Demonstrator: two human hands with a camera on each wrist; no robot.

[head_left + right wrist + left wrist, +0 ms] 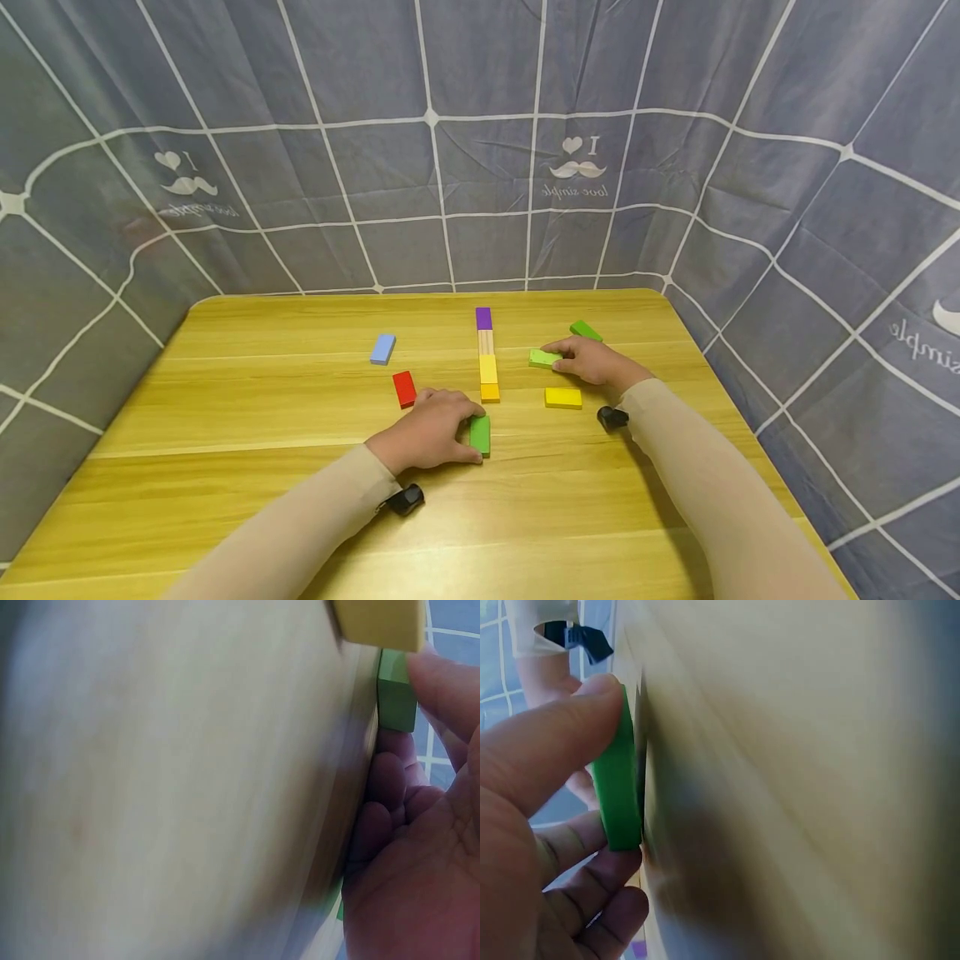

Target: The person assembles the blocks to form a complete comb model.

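Observation:
My left hand (429, 429) pinches a green block (480, 437) by its two ends, thumb at the near end and fingers at the far end. In the left wrist view that green block (616, 787) lies close to the table surface. Just beyond it runs a straight line of blocks: orange-yellow (490, 393), yellow (488, 368), plain wood (486, 342) and purple (483, 318). A small gap separates the green block from this line. To the right, my right hand (592, 363) pinches a light green block (542, 358) between thumb and fingers, low at the table.
A red block (404, 389) lies beside the left hand's fingers, with a blue block (382, 349) farther back. A yellow block (562, 398) sits nearer than the right hand; a darker green block (586, 331) is behind it. A grey gridded curtain (480, 167) surrounds the wooden table (247, 392).

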